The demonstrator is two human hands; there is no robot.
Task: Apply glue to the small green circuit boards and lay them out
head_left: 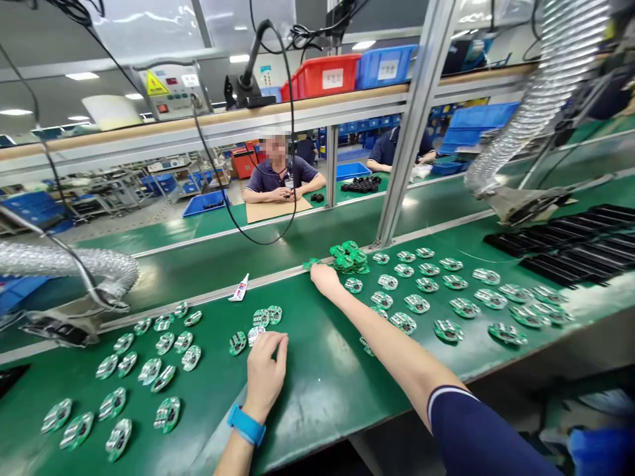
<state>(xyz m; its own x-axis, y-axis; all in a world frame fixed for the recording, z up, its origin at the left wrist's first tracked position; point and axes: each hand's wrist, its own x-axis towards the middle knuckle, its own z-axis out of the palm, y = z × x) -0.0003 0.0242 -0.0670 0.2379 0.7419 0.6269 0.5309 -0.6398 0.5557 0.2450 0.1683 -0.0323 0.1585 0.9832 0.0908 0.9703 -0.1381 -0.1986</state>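
Observation:
My left hand (266, 369), with a blue band at the wrist, is over the bench with its fingers curled. It is at a round circuit board (255, 334) that shows just beyond the knuckles; the fingertips are hidden. A few similar boards (238, 342) lie around it. My right hand (326, 281) reaches to the back edge of the bench, its fingers closed at a small green circuit board (311, 263) partly seen past them. Right beside this hand is a stack of green boards (350, 258).
Round circuit boards lie in loose groups at left (150, 371) and right (465, 307). A white tube (241, 289) lies near the metal rail. Flexible ducts (550, 86) flank the bench. Black strips (585, 241) lie far right. A person (282, 172) sits opposite. A black cable (225, 205) hangs ahead.

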